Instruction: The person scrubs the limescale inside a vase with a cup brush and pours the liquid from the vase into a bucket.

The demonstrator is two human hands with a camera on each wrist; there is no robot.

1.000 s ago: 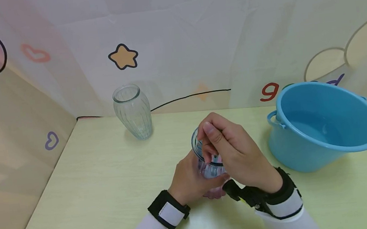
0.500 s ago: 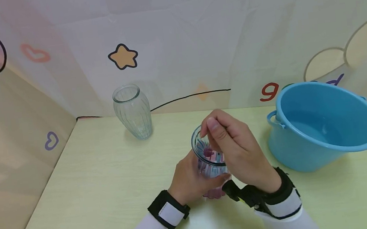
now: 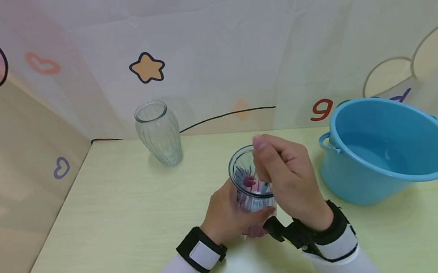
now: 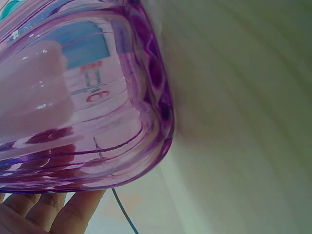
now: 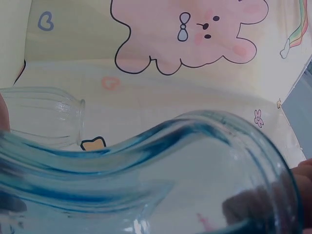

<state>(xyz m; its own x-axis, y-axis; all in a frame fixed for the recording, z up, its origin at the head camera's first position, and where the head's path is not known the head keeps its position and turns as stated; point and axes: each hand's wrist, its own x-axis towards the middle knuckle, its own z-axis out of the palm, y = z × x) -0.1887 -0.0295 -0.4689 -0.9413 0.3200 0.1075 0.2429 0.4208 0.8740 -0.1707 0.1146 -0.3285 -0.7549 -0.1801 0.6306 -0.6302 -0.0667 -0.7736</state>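
My left hand [image 3: 232, 214] grips a ribbed glass vase [image 3: 252, 202], blue-tinted at the rim and pink-purple at the base. Its fingers [image 4: 78, 209] show beyond the purple base in the left wrist view. My right hand [image 3: 288, 178] is over the right side of the vase's mouth, fingers curled and thumb against the forefinger. A short stretch of a thin bluish stick [image 3: 265, 188] appears below the curled fingers, inside the mouth; the rest is hidden. The wavy blue rim [image 5: 204, 126] fills much of the right wrist view.
A clear ribbed glass vase [image 3: 162, 138] stands at the back left of the pale wooden table [image 3: 130, 209]. At the right is a light-blue bucket [image 3: 366, 182] with side handles. A printed cloth backdrop [image 3: 214, 56] rises behind the table.
My right hand has moved right along the vase's rim and turned more upright, so more of the mouth and the reddish inside shows. My left hand and the vase have stayed put.
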